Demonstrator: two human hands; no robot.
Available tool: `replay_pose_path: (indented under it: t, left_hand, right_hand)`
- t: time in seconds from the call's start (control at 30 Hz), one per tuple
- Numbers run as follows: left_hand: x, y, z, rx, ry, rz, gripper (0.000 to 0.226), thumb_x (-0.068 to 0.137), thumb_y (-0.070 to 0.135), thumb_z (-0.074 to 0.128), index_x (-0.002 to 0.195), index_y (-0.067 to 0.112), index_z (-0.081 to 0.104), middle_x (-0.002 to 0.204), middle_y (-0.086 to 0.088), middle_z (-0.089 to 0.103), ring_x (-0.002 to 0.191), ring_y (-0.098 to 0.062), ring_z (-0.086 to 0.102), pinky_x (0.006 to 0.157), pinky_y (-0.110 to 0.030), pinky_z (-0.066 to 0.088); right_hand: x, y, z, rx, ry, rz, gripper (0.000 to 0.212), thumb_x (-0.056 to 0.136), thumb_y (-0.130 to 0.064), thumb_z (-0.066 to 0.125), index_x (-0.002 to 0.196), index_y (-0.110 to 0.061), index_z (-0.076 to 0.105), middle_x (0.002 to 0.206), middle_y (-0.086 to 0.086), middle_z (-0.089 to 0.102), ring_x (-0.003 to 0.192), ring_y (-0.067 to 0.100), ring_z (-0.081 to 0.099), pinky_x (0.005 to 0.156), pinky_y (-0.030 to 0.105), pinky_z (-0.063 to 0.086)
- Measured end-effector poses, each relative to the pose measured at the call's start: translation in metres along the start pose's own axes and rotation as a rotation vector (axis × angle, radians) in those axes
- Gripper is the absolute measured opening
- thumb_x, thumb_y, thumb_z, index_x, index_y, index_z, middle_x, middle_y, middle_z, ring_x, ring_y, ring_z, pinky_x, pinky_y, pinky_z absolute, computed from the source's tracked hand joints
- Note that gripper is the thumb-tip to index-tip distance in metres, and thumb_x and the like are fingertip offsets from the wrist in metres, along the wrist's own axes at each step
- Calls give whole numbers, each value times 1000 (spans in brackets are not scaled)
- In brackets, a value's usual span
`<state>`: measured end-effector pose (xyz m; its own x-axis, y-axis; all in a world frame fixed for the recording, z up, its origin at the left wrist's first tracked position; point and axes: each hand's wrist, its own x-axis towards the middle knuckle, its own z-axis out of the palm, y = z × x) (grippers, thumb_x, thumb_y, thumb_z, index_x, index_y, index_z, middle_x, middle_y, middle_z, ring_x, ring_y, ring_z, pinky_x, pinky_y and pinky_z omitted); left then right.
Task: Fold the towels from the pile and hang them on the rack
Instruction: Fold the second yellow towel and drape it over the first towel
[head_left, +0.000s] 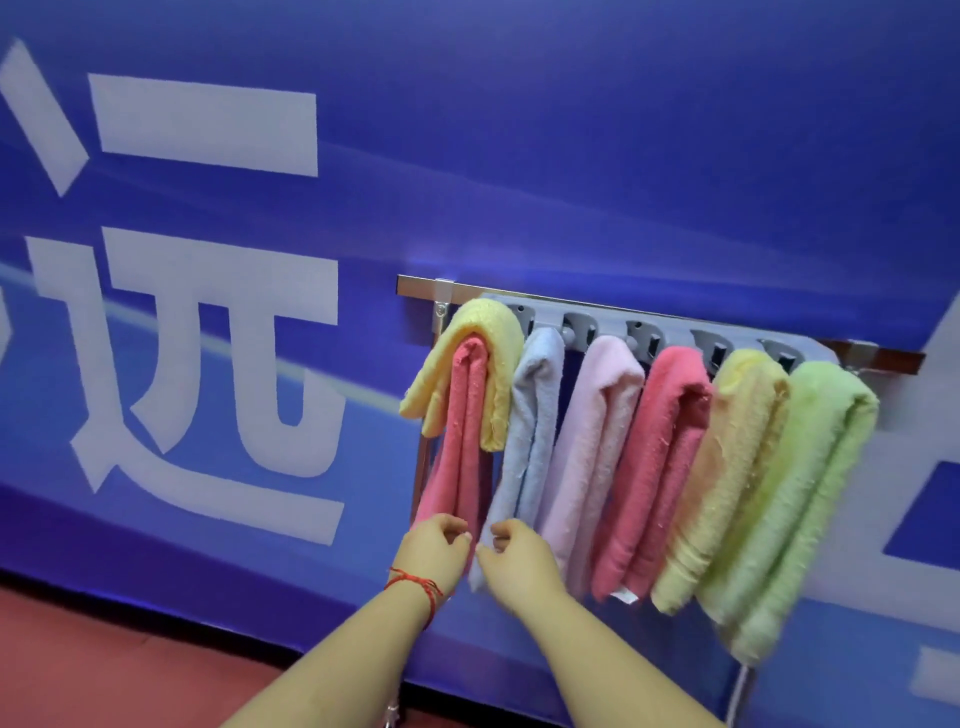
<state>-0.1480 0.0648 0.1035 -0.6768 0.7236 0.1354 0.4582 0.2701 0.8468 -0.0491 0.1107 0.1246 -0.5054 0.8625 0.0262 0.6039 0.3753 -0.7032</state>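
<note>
Against the blue banner wall (571, 156), a rack (613, 317) is hanging at roughly 3 o'clock of frame centre, a metal rail with grey hook blocks running toward 4 o'clock. Seven folded towels are hanging off it. At the 9 o'clock end, a yellow towel (483, 332) is draping over the top of a coral towel (462, 447), touching it. Moving toward 3 o'clock: a light blue towel (530, 426), a pale pink towel (587, 447), a second coral towel (660, 457) showing a small white tag at its bottom edge, a pale yellow towel (727, 467), then a green towel (800, 493) at the far end. Neighbouring towels are touching or just beside each other.

Both hands are reaching up from 6 o'clock to the lower ends of the leftmost towels. Left hand (434, 545) is sitting at the bottom of the first coral towel, fingers curled; whether they are pinching cloth, cannot tell. A red string bracelet (415, 584) is circling that wrist. Right hand (514, 556) is sitting at the bottom of the light blue towel, fingers curled in with the cloth edge running down just at 9 o'clock of the thumb; actual hold, cannot tell. Hands are near each other, not touching.

White characters (208, 364) are showing on the banner at 9 o'clock. Red floor (78, 665) is showing at 7 o'clock.
</note>
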Motion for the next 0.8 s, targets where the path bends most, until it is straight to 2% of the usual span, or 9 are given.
replay_pose_path:
  t: [0.13, 0.33, 0.57, 0.67, 0.7, 0.8]
  left_hand:
    - [-29, 1, 23, 7, -116, 22, 20, 87, 16, 57, 105, 12, 66, 106, -3, 69, 101, -14, 62, 88, -20, 45]
    - [-66, -15, 73, 28, -211, -20, 25, 89, 18, 58, 111, 11, 65, 114, -3, 67, 107, -14, 60, 90, -16, 38]
    - [-132, -88, 173, -29, -363, -242, 19, 85, 11, 61, 103, 5, 66, 100, -12, 69, 98, -24, 63, 88, -24, 44]
    - [-156, -125, 211, 12, -458, -312, 20, 87, 13, 58, 105, 7, 64, 94, -9, 66, 86, -19, 59, 76, -20, 44]
    - [-162, -136, 221, 29, -484, -330, 21, 88, 14, 58, 106, 7, 64, 98, -9, 66, 89, -19, 59, 75, -17, 41]
    - [-170, -167, 247, 76, -535, -379, 22, 89, 16, 58, 108, 8, 65, 111, -8, 66, 107, -21, 59, 88, -18, 39]
  right_hand:
    - [-29, 42, -6, -3, -5, 31, 34, 91, -24, 54, 123, -13, 54, 120, 4, 63, 111, 19, 58, 86, 22, 42]
    - [-64, 118, -11, 8, 4, 114, 39, 90, -24, 56, 127, -13, 51, 128, 3, 58, 118, 18, 54, 94, 23, 39]
    - [-111, 244, 20, 30, -59, 313, 34, 88, -19, 57, 121, -14, 55, 119, 2, 63, 110, 17, 59, 90, 22, 42]
    - [-122, 295, 39, 62, -88, 395, 31, 88, -14, 57, 119, -11, 57, 116, 4, 63, 108, 17, 59, 89, 21, 42]
    - [-126, 311, 47, 67, -102, 429, 32, 88, -13, 57, 120, -10, 56, 117, 5, 62, 108, 18, 59, 89, 21, 42]
    - [-136, 355, 72, 91, -162, 538, 34, 89, -19, 57, 122, -13, 54, 121, 7, 60, 108, 20, 59, 94, 29, 45]
